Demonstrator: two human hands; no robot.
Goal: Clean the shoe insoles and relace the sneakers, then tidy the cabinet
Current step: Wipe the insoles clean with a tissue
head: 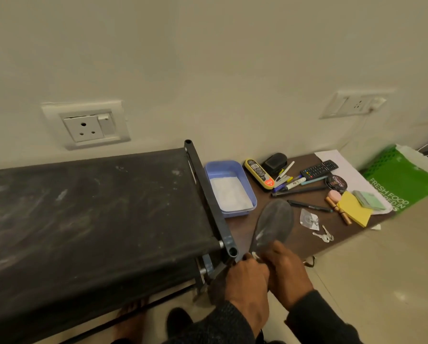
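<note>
Low in the frame, right of centre, a person's left hand (249, 274) and right hand (288, 265) both grip the heel end of a grey insole (273, 224), fingers curled around it, its toe end pointing up over a brown shelf (297, 239). Just left of the hands stands a dark fabric shoe rack (96, 207), filling the lower left. Above the insole sits a blue tray (229, 187) holding white powder. To the right lie pens (300, 191), a remote control (319, 168), yellow sticky notes (354, 208) and keys (324, 235). A green bag (404, 182) lies at the right edge.
</note>
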